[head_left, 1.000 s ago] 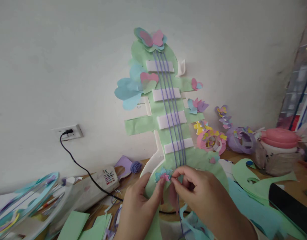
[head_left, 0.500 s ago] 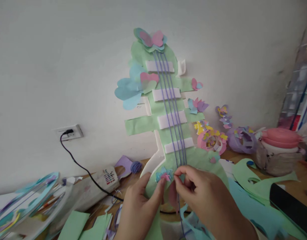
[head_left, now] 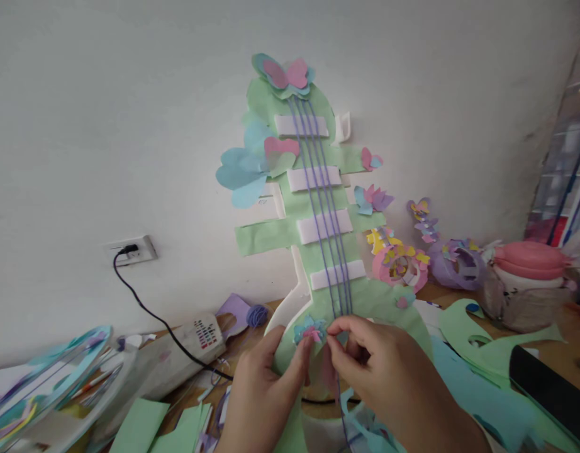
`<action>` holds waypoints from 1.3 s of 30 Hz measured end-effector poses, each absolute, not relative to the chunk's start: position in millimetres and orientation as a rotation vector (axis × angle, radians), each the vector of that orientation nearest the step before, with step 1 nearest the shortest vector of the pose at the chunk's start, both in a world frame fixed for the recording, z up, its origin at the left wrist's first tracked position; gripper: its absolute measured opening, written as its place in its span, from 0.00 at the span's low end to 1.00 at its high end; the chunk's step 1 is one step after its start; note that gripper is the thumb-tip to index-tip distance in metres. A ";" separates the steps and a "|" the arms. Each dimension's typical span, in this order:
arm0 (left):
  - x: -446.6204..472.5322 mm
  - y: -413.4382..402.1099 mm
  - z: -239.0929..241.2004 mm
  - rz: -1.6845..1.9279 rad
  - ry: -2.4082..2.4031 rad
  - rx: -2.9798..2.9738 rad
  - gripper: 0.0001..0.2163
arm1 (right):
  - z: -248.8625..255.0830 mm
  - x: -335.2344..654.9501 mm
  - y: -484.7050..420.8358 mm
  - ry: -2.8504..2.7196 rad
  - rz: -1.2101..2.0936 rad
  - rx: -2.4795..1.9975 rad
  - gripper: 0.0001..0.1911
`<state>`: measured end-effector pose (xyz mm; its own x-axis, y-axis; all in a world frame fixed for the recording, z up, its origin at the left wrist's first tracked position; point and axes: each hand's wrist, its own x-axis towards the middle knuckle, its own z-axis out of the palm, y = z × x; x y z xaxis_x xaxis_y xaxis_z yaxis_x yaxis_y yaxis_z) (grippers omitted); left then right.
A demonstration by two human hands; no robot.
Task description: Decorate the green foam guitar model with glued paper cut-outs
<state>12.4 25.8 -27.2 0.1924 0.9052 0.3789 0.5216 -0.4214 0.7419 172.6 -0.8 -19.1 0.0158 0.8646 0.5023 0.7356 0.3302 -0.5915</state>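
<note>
White wall (head_left: 129, 126) backs a cluttered wooden worktop (head_left: 570, 330), and a green paper guitar (head_left: 318, 277) leans upright against it. The purple strings (head_left: 324, 207) run along the guitar's long axis, straight up and away from the hands over 4 white strips. The right hand (head_left: 389, 377) is nearer, its grip pressed together, pinching the strings' lower ends. The left hand (head_left: 262, 396) clasps the guitar's body just beside, thumb touching a small paper flower (head_left: 309, 328).

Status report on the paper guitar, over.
Left hand grips the paper guitar body, thumb beside the small flower. Right hand pinches the purple strings at their lower end. Nothing between hands and guitar; paper scraps lie around.
</note>
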 end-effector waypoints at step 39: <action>9.0 34.4 -25.8 1.158 1.332 1.920 0.18 | -7.0 182.4 -3.3 -1.624 0.227 -1.389 0.07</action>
